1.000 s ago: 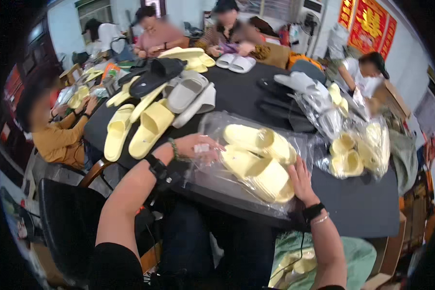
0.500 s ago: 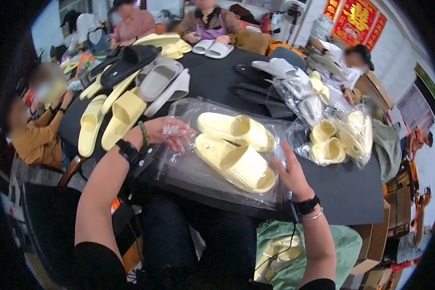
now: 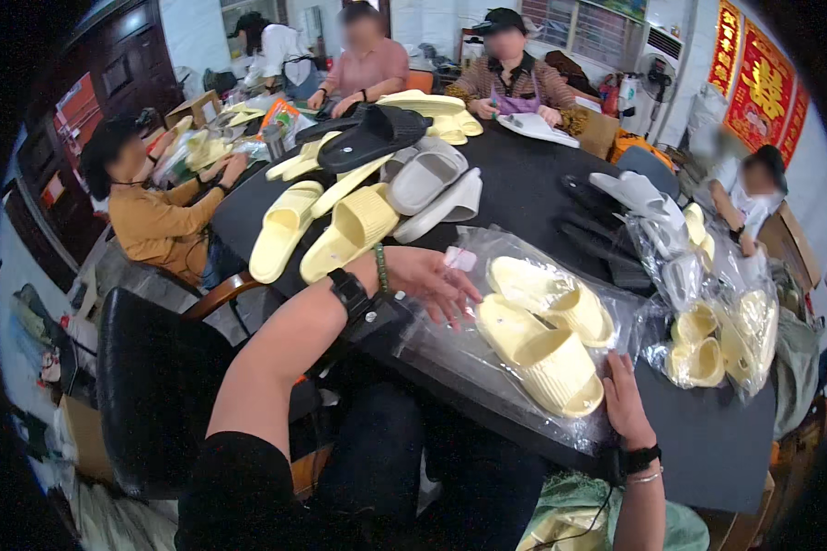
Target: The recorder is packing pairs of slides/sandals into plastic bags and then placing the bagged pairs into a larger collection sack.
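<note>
A pair of pale yellow slides (image 3: 547,354) lies side by side on the black table, in or on a flat clear plastic bag (image 3: 450,354); which, I cannot tell. Over the bag's left part my left hand (image 3: 427,280) hovers or rests, palm down with its fingers spread. A small whitish piece (image 3: 459,259) shows by its fingers, too unclear to name. On the other side, my right hand (image 3: 627,404) is at the bag's right edge, fingers stretched out beside the nearer slide's toe end. Neither hand grips a slide.
Loose yellow, black and grey slides (image 3: 363,220) are heaped left of centre on the black table (image 3: 524,184). Bagged yellow slides (image 3: 698,349) lie at the right. Several people sit around the table, one with a white slide (image 3: 538,129). A green sack (image 3: 560,519) stands below the near edge.
My view has swung to the left, so the whole scene sits farther right in it. My hands keep nearly the same places by the bag; the slides have not visibly moved on the table.
</note>
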Tool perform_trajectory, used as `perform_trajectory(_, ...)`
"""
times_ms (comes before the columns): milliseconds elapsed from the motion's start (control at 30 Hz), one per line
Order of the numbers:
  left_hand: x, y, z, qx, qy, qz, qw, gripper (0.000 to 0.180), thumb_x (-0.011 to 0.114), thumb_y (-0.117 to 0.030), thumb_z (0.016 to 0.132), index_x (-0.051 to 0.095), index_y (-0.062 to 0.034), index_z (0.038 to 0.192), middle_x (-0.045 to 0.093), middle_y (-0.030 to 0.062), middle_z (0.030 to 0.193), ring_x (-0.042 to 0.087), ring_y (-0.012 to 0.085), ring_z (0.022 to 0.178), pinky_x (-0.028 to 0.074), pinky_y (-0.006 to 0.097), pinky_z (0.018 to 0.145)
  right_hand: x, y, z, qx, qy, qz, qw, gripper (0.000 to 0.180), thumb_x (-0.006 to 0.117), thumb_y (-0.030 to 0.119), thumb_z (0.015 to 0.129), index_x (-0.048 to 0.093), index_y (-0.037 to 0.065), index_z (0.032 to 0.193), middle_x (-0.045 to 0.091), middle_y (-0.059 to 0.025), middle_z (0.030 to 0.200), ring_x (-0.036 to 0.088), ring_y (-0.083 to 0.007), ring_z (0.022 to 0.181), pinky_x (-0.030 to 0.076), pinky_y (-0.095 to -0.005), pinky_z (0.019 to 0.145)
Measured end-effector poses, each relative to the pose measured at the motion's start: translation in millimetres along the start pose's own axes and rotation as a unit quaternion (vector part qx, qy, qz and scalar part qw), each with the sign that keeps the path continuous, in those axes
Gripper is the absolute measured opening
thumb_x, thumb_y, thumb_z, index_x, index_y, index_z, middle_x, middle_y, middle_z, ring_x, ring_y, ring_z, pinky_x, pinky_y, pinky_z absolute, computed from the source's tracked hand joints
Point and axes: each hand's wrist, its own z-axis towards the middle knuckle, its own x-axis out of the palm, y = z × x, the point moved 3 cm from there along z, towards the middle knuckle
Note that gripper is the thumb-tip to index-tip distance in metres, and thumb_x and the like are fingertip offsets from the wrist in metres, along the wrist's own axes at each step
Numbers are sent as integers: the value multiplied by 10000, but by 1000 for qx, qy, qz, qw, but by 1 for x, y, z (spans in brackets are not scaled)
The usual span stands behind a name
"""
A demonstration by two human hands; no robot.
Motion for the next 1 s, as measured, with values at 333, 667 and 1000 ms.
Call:
perform_trajectory(333, 5, -4, -25, 13, 16, -108, 994, 571, 449, -396, 1007, 442, 43, 1373, 571, 235, 1290, 607, 367, 1134, 503, 435, 932, 6, 2, -2, -87, 5, -59, 994, 518, 451, -12, 859, 356, -82, 1364, 378, -329, 1412, 282, -527, 1340, 209, -520, 1156)
perform_trajectory(667, 2, -20, -35, 68, -74, 28, 994, 415, 543, -259, 980, 546, 34, 1274, 626, 218, 1210, 629, 336, 1107, 529, 421, 914, 2, 3, -8, 4, 25, -174, 984, 514, 423, 90, 944, 323, -9, 1438, 369, -217, 1476, 273, -468, 1379, 210, -526, 1145)
perform_trajectory(1000, -15, 18, -3, 25, -164, -66, 984, 515, 578, -206, 951, 408, 11, 1386, 582, 156, 1284, 675, 270, 964, 571, 279, 677, 6, -8, -11, 53, 30, -174, 983, 520, 454, 167, 962, 330, 74, 1459, 332, -151, 1519, 216, -450, 1416, 243, -567, 1104)
